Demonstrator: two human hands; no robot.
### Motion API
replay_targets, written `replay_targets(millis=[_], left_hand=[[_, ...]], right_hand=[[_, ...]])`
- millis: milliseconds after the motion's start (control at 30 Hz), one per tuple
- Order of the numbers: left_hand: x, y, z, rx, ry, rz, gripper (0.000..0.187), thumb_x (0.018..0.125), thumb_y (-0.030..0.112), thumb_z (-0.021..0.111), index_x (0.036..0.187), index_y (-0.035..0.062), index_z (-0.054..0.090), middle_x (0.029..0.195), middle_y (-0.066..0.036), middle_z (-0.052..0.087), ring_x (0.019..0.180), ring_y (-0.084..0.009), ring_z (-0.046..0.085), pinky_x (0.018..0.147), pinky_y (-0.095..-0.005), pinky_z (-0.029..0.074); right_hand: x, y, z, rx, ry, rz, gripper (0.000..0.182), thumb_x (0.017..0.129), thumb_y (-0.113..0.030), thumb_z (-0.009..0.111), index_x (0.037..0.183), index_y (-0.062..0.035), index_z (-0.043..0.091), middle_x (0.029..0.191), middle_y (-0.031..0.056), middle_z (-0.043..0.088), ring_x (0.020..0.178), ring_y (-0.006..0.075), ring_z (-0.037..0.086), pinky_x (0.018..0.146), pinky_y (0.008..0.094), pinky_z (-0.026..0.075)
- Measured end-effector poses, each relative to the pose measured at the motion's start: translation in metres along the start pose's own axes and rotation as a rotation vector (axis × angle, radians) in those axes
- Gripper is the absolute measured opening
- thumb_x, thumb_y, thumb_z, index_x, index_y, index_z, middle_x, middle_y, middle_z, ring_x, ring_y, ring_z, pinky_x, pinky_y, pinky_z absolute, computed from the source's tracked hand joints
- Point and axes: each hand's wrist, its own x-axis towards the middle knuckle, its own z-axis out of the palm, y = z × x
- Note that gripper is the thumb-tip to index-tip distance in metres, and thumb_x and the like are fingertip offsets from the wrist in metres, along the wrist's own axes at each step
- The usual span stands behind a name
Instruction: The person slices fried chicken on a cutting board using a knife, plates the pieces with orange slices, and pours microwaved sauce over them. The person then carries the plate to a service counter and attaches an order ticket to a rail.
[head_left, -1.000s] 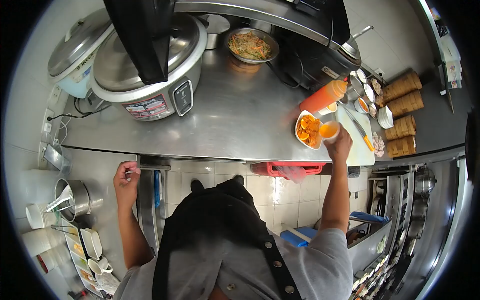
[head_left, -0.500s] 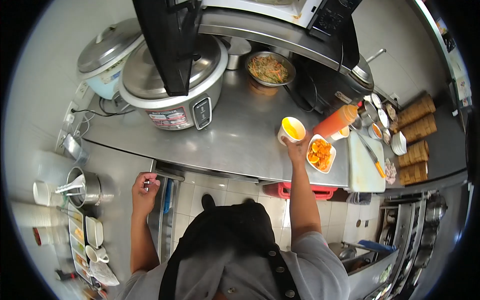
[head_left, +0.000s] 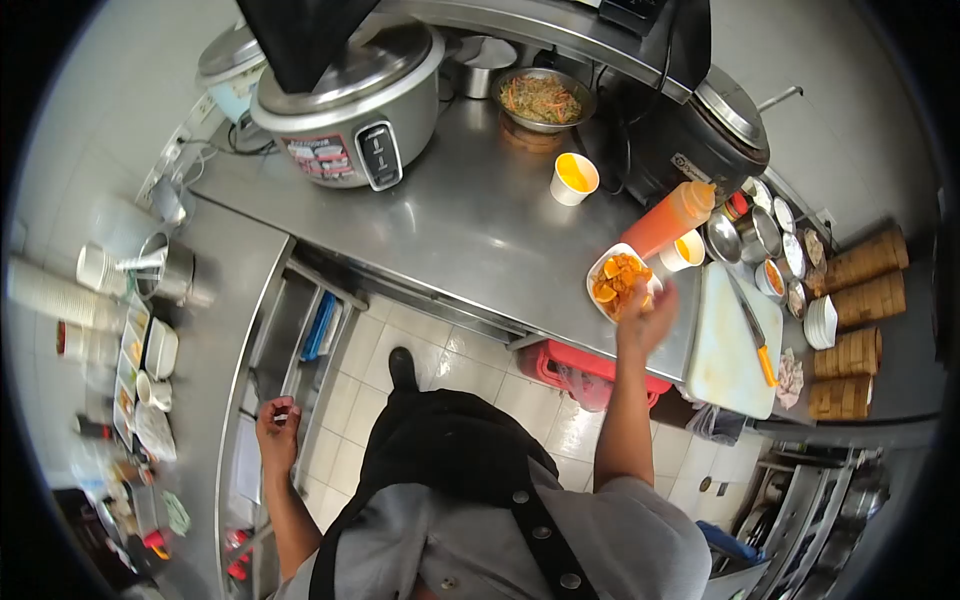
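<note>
My right hand (head_left: pixel 648 318), a little blurred, is at the right side of a white bowl (head_left: pixel 597 290) of orange-coated food with egg pieces, its fingers apart and overlapping the bowl's edge. Just beyond its fingertips is a paper cup (head_left: pixel 684 251) with yellow contents, beside a squeeze bottle (head_left: pixel 673 220) of orange sauce. Farther back on the steel counter (head_left: pixel 440 225) stands another paper cup (head_left: pixel 574 181) of yellow contents. My left hand (head_left: pixel 279 430) hangs at the left with curled fingers; a small pale spot shows between them, and I cannot tell what it is.
A white cutting board (head_left: pixel 722 350) with a yellow-handled knife (head_left: pixel 765 362) lies right of the bowl. A rice cooker (head_left: pixel 345 110) and a metal bowl of shredded vegetables (head_left: pixel 543 101) stand at the back. Bamboo steamers (head_left: pixel 855 350) line the right. Below the counter is a red bin (head_left: pixel 560 365).
My right hand has let go of the first paper cup, which now stands by itself farther back, and has moved right to the food bowl. The view has turned; my left hand stays curled.
</note>
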Motion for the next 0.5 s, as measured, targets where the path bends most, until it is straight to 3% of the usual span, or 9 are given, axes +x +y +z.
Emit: replay_targets(millis=[33,100,200,300,367,433,467,500], left_hand=[[-0.016,-0.003,0.004,0.03,0.007,-0.026,0.02,0.087,0.014,0.067,0.102,0.0019,0.062,0.088,-0.005,0.064,0.082,-0.0142,0.059,0.071,-0.0282,0.048],[-0.043,0.007,0.012,0.033,0.021,-0.053,0.022,0.086,0.015,0.068,0.102,0.0015,0.062,0.092,-0.005,0.063,0.084,-0.016,0.06,0.071,-0.0291,0.048],[-0.076,-0.019,0.023,-0.023,0.05,-0.032,0.024,0.084,0.015,0.071,0.103,0.0031,0.063,0.097,-0.004,0.061,0.09,-0.0158,0.059,0.072,-0.0298,0.048],[-0.098,0.008,0.024,0.12,0.036,0.028,0.025,0.081,0.015,0.074,0.102,0.0053,0.064,0.098,-0.007,0.061,0.092,-0.0183,0.059,0.075,-0.0332,0.048],[-0.111,0.023,0.023,0.13,0.08,0.11,0.024,0.08,0.015,0.074,0.1,0.0049,0.064,0.101,-0.013,0.061,0.097,-0.0264,0.059,0.085,-0.0357,0.048],[-0.123,0.021,0.019,0.152,0.116,0.17,0.027,0.082,0.016,0.074,0.104,0.005,0.063,0.103,-0.012,0.062,0.098,-0.0273,0.06,0.086,-0.0362,0.049],[-0.129,0.01,0.016,0.133,0.145,0.114,0.029,0.082,0.019,0.074,0.104,0.0048,0.063,0.103,-0.013,0.062,0.097,-0.0275,0.061,0.087,-0.0362,0.049],[-0.136,0.008,0.012,0.124,0.16,0.076,0.031,0.082,0.022,0.074,0.104,0.0044,0.063,0.103,-0.014,0.061,0.098,-0.0273,0.061,0.086,-0.0359,0.049]], right_hand=[[-0.007,0.034,-0.012,0.001,-0.011,0.145,0.06,0.092,-0.042,0.058,0.128,0.0042,0.047,0.108,0.0216,0.061,0.105,0.0357,0.057,0.089,0.0441,0.044],[-0.021,0.108,-0.016,-0.067,-0.115,0.228,0.052,0.094,-0.038,0.055,0.124,0.0039,0.05,0.095,0.0183,0.066,0.083,0.0279,0.064,0.073,0.0378,0.05],[-0.026,0.114,-0.015,0.482,-0.613,0.71,0.049,0.097,-0.04,0.047,0.126,0.0004,0.049,0.104,0.0205,0.066,0.084,0.0277,0.066,0.071,0.0389,0.052],[-0.027,0.131,0.016,0.788,-0.58,0.775,0.048,0.098,-0.041,0.042,0.127,-0.002,0.048,0.109,0.0215,0.066,0.087,0.0304,0.068,0.072,0.0414,0.053],[-0.016,0.15,0.025,0.846,-0.6,0.787,0.054,0.1,-0.04,0.038,0.136,-0.001,0.043,0.124,0.0251,0.058,0.108,0.037,0.062,0.088,0.0476,0.052],[-0.003,0.164,0.032,1.014,-0.717,0.654,0.053,0.099,-0.037,0.039,0.137,0.0,0.041,0.126,0.0236,0.056,0.118,0.0381,0.056,0.103,0.0528,0.042],[0.0,0.155,0.034,0.88,-0.664,0.691,0.052,0.097,-0.035,0.044,0.135,0.0,0.044,0.127,0.0217,0.057,0.117,0.0368,0.057,0.104,0.0505,0.042],[0.017,0.193,0.051,0.887,-0.739,0.645,0.046,0.094,-0.035,0.05,0.124,-0.0004,0.054,0.112,0.0169,0.062,0.101,0.0293,0.063,0.089,0.04,0.051]])
